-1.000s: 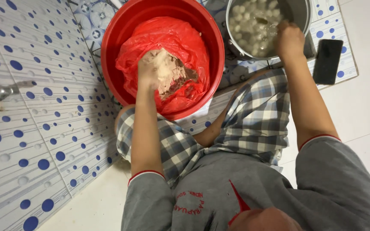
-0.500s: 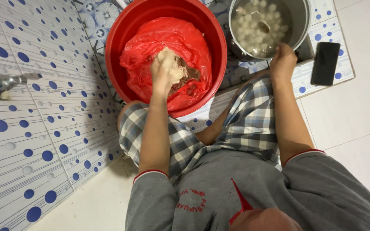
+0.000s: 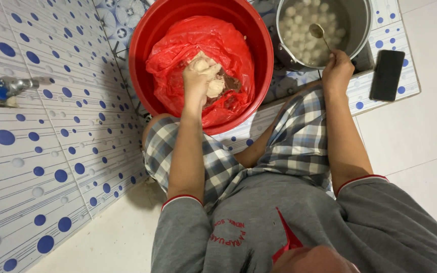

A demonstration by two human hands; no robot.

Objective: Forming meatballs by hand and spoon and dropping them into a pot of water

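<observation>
My left hand (image 3: 198, 76) is closed around a lump of pale paste (image 3: 215, 87) inside a red plastic bag (image 3: 178, 50), which lines a red basin (image 3: 142, 45). More paste, partly brownish, lies under the hand. My right hand (image 3: 337, 68) rests at the near rim of a metal pot (image 3: 361, 20) and grips the handle of a spoon (image 3: 317, 31). The spoon's bowl is over several white balls (image 3: 299, 35) floating in the pot's water. I am squatting, with my knees in checked shorts just below the basin and pot.
A black phone (image 3: 386, 75) lies on the tiled ledge right of the pot. A wall of white tiles with blue dots (image 3: 51, 151) runs along the left, with a blue-handled tap (image 3: 3, 88) sticking out. White floor (image 3: 421, 151) lies at right.
My right hand has drawn back from over the pot to its near rim, now holding the spoon. My left hand has stayed in the bag, gathering paste into its fist.
</observation>
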